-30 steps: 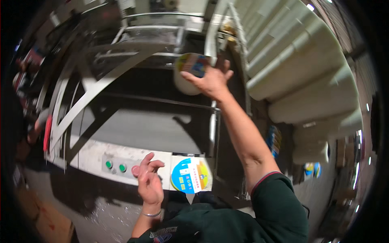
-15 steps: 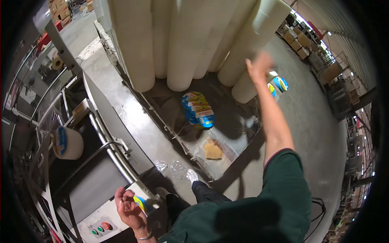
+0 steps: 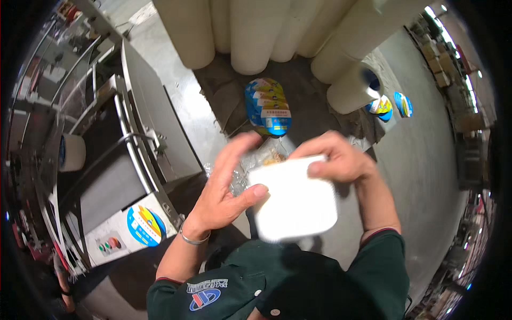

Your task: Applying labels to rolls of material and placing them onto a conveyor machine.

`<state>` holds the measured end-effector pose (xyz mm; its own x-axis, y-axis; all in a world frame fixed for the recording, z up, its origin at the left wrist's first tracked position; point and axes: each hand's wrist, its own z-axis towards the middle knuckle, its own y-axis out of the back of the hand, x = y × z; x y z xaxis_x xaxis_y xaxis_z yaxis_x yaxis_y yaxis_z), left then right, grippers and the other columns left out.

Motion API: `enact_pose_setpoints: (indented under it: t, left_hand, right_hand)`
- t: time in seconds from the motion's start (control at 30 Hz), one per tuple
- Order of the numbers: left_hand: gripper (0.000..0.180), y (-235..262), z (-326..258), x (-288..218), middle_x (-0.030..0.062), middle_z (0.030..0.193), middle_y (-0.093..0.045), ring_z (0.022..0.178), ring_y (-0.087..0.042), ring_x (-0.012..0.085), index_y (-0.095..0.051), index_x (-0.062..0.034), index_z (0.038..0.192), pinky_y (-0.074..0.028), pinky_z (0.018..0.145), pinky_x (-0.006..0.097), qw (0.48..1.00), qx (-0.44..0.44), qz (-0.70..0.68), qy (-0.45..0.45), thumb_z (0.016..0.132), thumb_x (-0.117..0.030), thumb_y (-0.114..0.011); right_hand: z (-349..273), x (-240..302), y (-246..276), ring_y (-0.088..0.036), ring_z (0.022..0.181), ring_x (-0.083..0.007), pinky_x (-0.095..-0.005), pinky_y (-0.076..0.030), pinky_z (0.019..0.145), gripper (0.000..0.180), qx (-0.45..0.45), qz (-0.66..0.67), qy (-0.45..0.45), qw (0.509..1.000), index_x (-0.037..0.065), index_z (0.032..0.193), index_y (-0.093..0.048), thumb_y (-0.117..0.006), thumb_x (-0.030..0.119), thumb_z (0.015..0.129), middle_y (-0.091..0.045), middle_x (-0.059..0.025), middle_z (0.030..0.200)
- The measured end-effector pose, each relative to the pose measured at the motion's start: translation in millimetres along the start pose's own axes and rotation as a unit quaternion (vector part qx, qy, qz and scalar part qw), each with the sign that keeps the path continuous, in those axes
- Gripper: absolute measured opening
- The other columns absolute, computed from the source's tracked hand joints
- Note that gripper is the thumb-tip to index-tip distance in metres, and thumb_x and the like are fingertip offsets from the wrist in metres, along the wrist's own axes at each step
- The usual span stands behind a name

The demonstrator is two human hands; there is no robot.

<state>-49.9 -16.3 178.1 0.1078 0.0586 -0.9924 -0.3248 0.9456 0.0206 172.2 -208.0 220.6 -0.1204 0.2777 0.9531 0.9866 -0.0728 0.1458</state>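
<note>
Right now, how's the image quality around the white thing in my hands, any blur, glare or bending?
Head view: the white stack of cups is overexposed, its detail washed out; left hand and right hand slightly motion-blurred; the machine's rails bow from fisheye; corners black.

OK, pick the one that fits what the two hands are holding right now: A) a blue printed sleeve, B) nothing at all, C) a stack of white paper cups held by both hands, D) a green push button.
C: both the left hand and the right hand grip the stack of white cups, seen end-on as a white rounded shape in front of the chest.
</note>
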Motion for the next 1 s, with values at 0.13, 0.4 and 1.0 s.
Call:
enact_pose_setpoints:
  t: [0.13,0.4,1.0]
  left_hand:
    - [0.048,15,-59,49,0.011,0.118,-0.072,0.11,-0.068,0.0221,-0.064,0.003,0.13,-0.051,0.099,0.034,0.923,0.056,-0.29,0.247,0.105,-0.038,-0.059]
    - [0.057,31,-117,102,0.0086,0.132,-0.069,0.116,-0.068,0.0213,-0.057,-0.0048,0.141,-0.056,0.1,0.038,0.77,-0.341,-0.453,0.295,0.109,-0.051,-0.045]
    - [0.07,136,-184,92,0.0116,0.146,-0.059,0.133,-0.058,0.0276,-0.049,-0.0073,0.149,-0.045,0.113,0.044,0.706,-0.402,-0.562,0.152,0.106,-0.061,-0.041]
  right_hand:
    - [63,-78,-38,-0.064,0.114,-0.0252,-0.0379,-0.05,0.1,0.04,-0.034,-0.005,0.087,0.996,-0.003,0.12,-0.07,-0.072,0.029,0.095,-0.071,-0.0155,0.118]
    - [128,-300,-37,-0.061,0.12,-0.0425,-0.0465,-0.051,0.102,0.046,-0.351,-0.458,-0.059,0.814,-0.003,0.13,-0.059,-0.07,0.015,0.089,-0.061,-0.027,0.134]
    - [131,7,-295,-0.066,0.118,-0.0427,-0.0477,-0.054,0.102,0.052,-0.18,-0.385,0.293,0.856,-0.005,0.131,-0.064,-0.068,-0.011,0.079,-0.067,-0.025,0.127]
